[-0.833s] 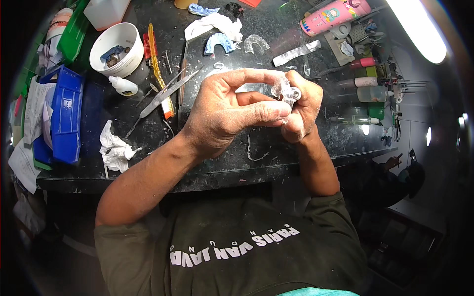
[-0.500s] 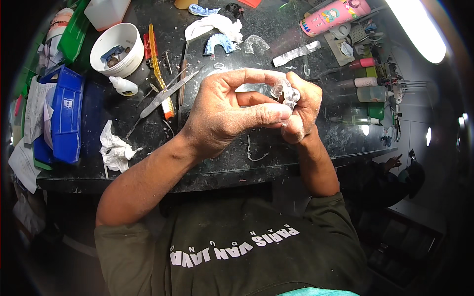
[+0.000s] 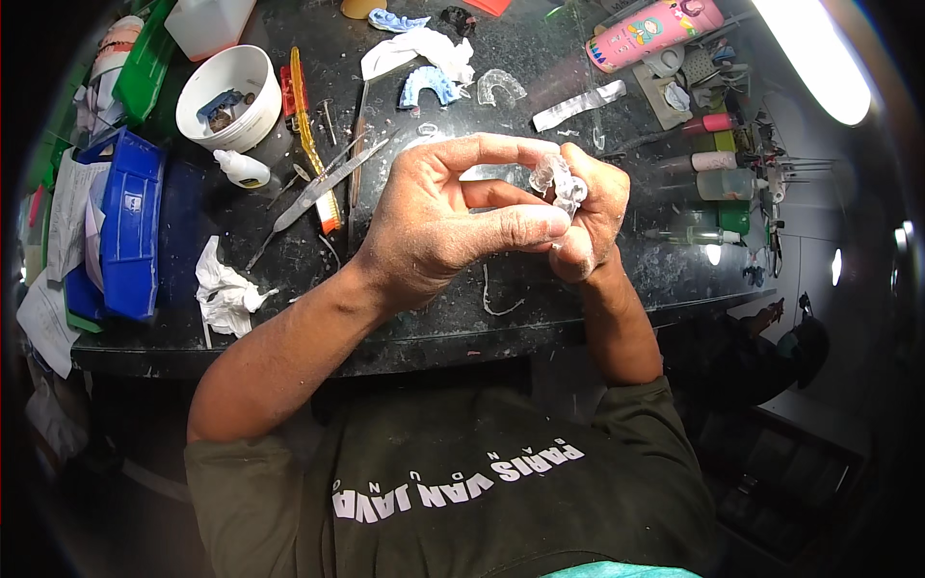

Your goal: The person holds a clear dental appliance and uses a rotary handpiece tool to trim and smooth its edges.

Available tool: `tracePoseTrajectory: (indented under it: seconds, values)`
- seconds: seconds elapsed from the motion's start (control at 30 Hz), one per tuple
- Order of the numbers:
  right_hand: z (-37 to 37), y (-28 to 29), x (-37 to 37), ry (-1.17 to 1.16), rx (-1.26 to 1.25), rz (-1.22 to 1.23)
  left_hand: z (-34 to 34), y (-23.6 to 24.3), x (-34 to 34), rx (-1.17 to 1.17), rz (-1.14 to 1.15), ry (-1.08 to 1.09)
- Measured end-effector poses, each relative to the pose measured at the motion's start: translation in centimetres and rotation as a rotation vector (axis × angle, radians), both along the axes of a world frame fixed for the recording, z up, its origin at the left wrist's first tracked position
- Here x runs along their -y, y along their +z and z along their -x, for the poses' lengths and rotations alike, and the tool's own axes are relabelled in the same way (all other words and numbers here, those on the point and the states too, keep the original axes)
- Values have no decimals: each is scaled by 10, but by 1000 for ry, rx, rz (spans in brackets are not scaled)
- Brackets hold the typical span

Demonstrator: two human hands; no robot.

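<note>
Between my two hands, above the dark table, is a clear plastic dental aligner [image 3: 568, 192] with moulded tooth shapes. My left hand [image 3: 434, 207] pinches its near side, thumb and index finger reaching across from the left. On the other side my right hand [image 3: 601, 193] is closed around the aligner, its fingers curled and partly hiding it. White dust coats both hands. Beyond them lie a blue-and-white dental arch model [image 3: 428, 87] and a second clear aligner [image 3: 500, 88].
On the left are a white tub [image 3: 252, 108], a glue bottle [image 3: 243, 170], metal tweezers [image 3: 313, 200], a crumpled tissue [image 3: 227, 289] and a blue bin [image 3: 132, 226]. A pink bottle [image 3: 655, 35] and several small bottles line the right. A lamp [image 3: 814, 58] shines at the upper right.
The aligner has turned slightly between my fingers and shifted a touch to the right. Both hands keep the same grip.
</note>
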State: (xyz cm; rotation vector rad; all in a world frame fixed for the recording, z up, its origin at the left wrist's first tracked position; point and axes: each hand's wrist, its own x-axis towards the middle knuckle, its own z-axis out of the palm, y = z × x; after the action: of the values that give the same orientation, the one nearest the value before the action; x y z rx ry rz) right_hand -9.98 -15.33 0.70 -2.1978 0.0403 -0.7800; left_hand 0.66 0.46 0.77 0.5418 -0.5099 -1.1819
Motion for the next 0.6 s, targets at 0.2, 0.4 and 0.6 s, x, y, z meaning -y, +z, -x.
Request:
tracePoseTrajectory:
  seconds: [0.2, 0.4, 0.6]
  values:
    - [1, -3, -2, -38, 37, -9, 0, 0, 1, -4, 1, 1]
    - [1, 0, 0, 12, -9, -7, 0, -1, 0, -6, 1, 15]
    - [1, 1, 0, 15, 0, 15, 1, 0, 1, 15, -2, 25]
